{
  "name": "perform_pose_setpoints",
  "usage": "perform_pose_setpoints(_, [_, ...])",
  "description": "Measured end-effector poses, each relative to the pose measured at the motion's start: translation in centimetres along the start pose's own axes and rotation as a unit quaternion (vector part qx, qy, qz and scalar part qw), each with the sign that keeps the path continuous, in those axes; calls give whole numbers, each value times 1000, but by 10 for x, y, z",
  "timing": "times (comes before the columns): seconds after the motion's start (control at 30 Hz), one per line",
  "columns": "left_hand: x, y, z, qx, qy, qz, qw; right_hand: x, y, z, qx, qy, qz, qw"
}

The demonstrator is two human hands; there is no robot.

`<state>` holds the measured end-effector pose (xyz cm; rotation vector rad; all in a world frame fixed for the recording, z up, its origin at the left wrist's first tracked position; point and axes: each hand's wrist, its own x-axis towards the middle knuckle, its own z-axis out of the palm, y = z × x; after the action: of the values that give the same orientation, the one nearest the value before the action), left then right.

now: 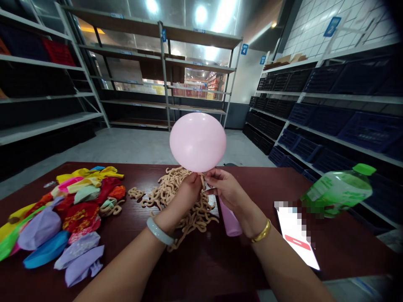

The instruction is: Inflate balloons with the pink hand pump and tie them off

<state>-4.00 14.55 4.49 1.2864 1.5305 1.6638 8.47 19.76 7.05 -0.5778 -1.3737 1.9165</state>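
Note:
An inflated pink balloon [197,141] stands upright above my two hands. My left hand [189,188] is closed round the balloon's neck at its lower end. Beside it, my right hand [225,184] pinches a tan rubber band at the neck, thumb and forefinger together. Beneath and behind the hands lies a heap of tan rubber bands [170,186]. A pink cylinder [231,220] lies under my right wrist, partly hidden by it. The knot or opening of the balloon is hidden by my fingers.
Deflated coloured balloons [82,216] cover the left of the dark red table [126,260]. A lit phone [296,237] and a green-labelled bottle [343,191] lie at the right. Shelves [201,71] stand behind, with dark crates [327,117] on the right-hand ones.

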Motion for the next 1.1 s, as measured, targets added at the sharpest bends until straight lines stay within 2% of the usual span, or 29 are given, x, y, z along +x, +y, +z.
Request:
perform_pose_setpoints(0.1, [-5, 5, 4, -96, -40, -97, 990, 3, 4, 1, -37, 37, -59, 997])
perform_pose_setpoints(0.17, [-7, 8, 6, -120, -43, -117, 985, 4, 6, 1, -73, 51, -88, 992])
perform_pose_setpoints(0.27, [-8, 8, 7, -120, -38, -118, 985, 5, 7, 0, -115, 48, -92, 988])
perform_pose_setpoints(0.4, [-7, 5, 8, -139, -56, -139, 979, 3, 3, -2, -117, -3, -36, 993])
perform_pose_setpoints(0.5, [-7, 8, 9, -146, -64, -142, 977, 0, -1, -3, -94, -13, -17, 995])
perform_pose_setpoints(0.7, [-10, 23, 7, -215, -103, -175, 955, -3, -7, 1, -8, 0, 7, 1000])
perform_pose_setpoints(0.87, [-11, 28, 3, -269, -147, -179, 935, -2, -4, 4, -15, 47, -42, 998])
perform_pose_setpoints(1.0, [-11, 25, 2, -271, -150, -179, 934, 2, 5, 4, -22, 84, -75, 993])
perform_pose_setpoints(1.1, [-9, 20, 3, -257, -123, -169, 944, 4, 6, 3, -27, 101, -79, 991])
